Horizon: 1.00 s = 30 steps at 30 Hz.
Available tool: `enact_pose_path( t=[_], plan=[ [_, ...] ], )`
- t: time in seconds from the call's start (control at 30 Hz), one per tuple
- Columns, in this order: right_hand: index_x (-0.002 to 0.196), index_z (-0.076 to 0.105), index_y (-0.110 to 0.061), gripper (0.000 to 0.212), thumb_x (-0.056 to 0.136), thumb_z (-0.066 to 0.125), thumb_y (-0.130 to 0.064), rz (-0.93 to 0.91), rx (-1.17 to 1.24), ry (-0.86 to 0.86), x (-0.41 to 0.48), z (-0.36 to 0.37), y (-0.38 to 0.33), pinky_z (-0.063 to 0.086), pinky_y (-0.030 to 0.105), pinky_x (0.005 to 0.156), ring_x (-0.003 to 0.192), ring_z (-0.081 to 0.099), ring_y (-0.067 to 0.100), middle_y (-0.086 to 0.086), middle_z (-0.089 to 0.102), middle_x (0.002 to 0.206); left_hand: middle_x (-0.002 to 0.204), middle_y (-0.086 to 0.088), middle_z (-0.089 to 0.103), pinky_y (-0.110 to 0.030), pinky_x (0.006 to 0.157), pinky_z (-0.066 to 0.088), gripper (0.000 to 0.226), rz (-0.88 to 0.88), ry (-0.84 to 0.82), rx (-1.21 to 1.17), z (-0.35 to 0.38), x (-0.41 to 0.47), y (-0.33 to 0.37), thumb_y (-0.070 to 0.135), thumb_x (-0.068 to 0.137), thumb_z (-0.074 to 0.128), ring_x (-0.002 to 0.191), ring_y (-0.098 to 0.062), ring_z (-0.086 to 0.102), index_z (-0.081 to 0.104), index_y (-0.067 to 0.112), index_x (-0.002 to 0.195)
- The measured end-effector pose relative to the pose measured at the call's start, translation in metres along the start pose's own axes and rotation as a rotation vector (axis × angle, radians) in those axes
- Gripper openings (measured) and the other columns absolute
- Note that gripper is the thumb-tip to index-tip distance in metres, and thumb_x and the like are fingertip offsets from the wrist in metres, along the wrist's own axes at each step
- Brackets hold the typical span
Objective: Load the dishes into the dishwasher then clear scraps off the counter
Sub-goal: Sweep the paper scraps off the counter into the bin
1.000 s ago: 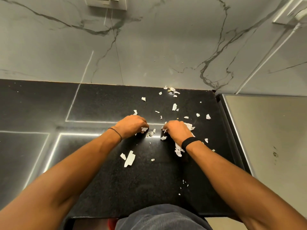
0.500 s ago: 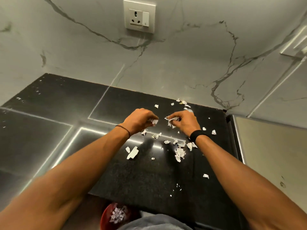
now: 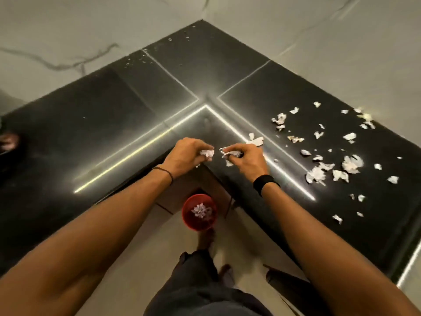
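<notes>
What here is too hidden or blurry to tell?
Head view, left hand: curled fingers cover most of its scraps, so their number is unclear.
Head view, right hand: same, its fingers hide part of its scraps.
Head view, red bin: only the top layer shows; depth of fill unknown.
Head view, left edge: a blurred shape, cut off by the frame, unidentifiable.

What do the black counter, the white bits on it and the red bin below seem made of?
The counter: polished black stone, perhaps granite; it mirrors strip lights. The scraps: thin, torn, crumpled white flakes, likely paper, possibly peel. The bin: smooth red, probably plastic; too blurred to be sure.
</notes>
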State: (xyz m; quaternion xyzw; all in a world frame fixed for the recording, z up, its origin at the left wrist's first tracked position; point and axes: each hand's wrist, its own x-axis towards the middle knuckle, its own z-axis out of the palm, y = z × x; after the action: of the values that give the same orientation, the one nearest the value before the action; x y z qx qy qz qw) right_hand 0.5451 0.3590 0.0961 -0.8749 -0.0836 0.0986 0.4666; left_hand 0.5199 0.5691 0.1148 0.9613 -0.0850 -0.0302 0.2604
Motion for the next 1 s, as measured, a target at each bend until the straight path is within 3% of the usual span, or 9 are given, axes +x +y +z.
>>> enact_pose_path(
  t=[0.2,0.37,0.47,0.53,0.63,0.73,0.87,0.93,1.0],
  plan=[
    [0.097,0.079,-0.032,0.018,0.082,0.077,-0.023,0.04,-0.019,-0.125,-0.026,0.078,-0.019,0.055,0.027,0.084,0.088,0.069,0.006,-0.009,0.076,0.093,0.106,0.003,0.077,-0.032,0.086,0.054,0.035,-0.262,0.026,-0.124,0.007,-0.072,-0.049,0.028,0.08,0.083,0.092,-0.015,0.071,0.076,0.023,0.114],
    [0.097,0.077,-0.036,0.021,0.081,0.072,-0.023,0.196,-0.077,-0.215,-0.036,0.146,0.016,0.053,0.029,0.089,0.098,0.068,0.009,-0.012,0.076,0.097,0.111,0.003,0.076,-0.037,0.091,0.053,0.032,-0.366,-0.064,-0.184,0.06,-0.101,-0.095,0.029,0.083,0.079,0.104,-0.017,0.068,0.076,0.024,0.115],
    [0.102,0.077,-0.026,0.021,0.085,0.07,-0.016,0.338,-0.067,-0.245,-0.026,0.193,0.058,0.05,0.025,0.085,0.099,0.066,0.01,-0.005,0.074,0.106,0.111,0.004,0.075,-0.033,0.091,0.052,0.028,-0.441,-0.099,-0.251,0.116,-0.1,-0.135,0.025,0.085,0.076,0.107,-0.015,0.067,0.075,0.024,0.113],
    [0.106,0.073,-0.015,0.021,0.086,0.068,-0.009,0.472,-0.047,-0.233,-0.017,0.223,0.097,0.053,0.031,0.087,0.102,0.066,0.019,0.005,0.071,0.111,0.114,-0.001,0.072,-0.028,0.089,0.05,0.028,-0.534,-0.119,-0.303,0.159,-0.095,-0.165,0.022,0.088,0.073,0.107,-0.018,0.065,0.074,0.018,0.116],
    [0.114,0.069,-0.001,0.028,0.086,0.064,0.001,0.572,-0.08,-0.189,0.001,0.266,0.164,0.053,0.036,0.091,0.11,0.065,0.03,0.015,0.07,0.114,0.113,-0.011,0.072,-0.033,0.089,0.055,0.03,-0.639,-0.146,-0.27,0.228,-0.086,-0.215,0.015,0.085,0.074,0.107,-0.028,0.067,0.073,0.008,0.114],
    [0.12,0.068,0.0,0.028,0.092,0.063,-0.005,0.564,-0.108,-0.205,0.014,0.292,0.2,0.046,0.031,0.099,0.118,0.061,0.031,0.018,0.067,0.122,0.119,-0.013,0.071,-0.032,0.096,0.051,0.032,-0.59,-0.144,-0.344,0.271,-0.079,-0.239,0.022,0.088,0.073,0.112,-0.029,0.066,0.073,0.009,0.118],
    [0.113,0.074,-0.014,0.024,0.09,0.069,-0.017,0.552,0.0,-0.151,0.024,0.316,0.23,0.05,0.044,0.101,0.113,0.064,0.026,0.008,0.072,0.118,0.113,-0.007,0.075,-0.04,0.093,0.056,0.041,-0.497,-0.107,-0.408,0.304,-0.066,-0.258,0.038,0.085,0.073,0.104,-0.023,0.07,0.073,0.013,0.118],
    [0.111,0.074,-0.026,0.027,0.085,0.068,-0.032,0.574,0.069,-0.143,0.024,0.327,0.252,0.052,0.047,0.099,0.114,0.064,0.024,0.004,0.071,0.12,0.115,-0.008,0.073,-0.031,0.093,0.055,0.045,-0.5,-0.137,-0.442,0.315,-0.062,-0.266,0.032,0.084,0.078,0.105,-0.02,0.069,0.07,0.011,0.124],
    [0.116,0.07,-0.03,0.033,0.085,0.062,-0.039,0.579,0.099,-0.153,0.025,0.335,0.28,0.052,0.05,0.099,0.118,0.062,0.025,0.003,0.067,0.126,0.122,-0.01,0.07,-0.01,0.088,0.048,0.05,-0.512,-0.18,-0.463,0.322,-0.061,-0.272,0.023,0.086,0.079,0.11,-0.019,0.067,0.065,0.009,0.131]
  ],
)
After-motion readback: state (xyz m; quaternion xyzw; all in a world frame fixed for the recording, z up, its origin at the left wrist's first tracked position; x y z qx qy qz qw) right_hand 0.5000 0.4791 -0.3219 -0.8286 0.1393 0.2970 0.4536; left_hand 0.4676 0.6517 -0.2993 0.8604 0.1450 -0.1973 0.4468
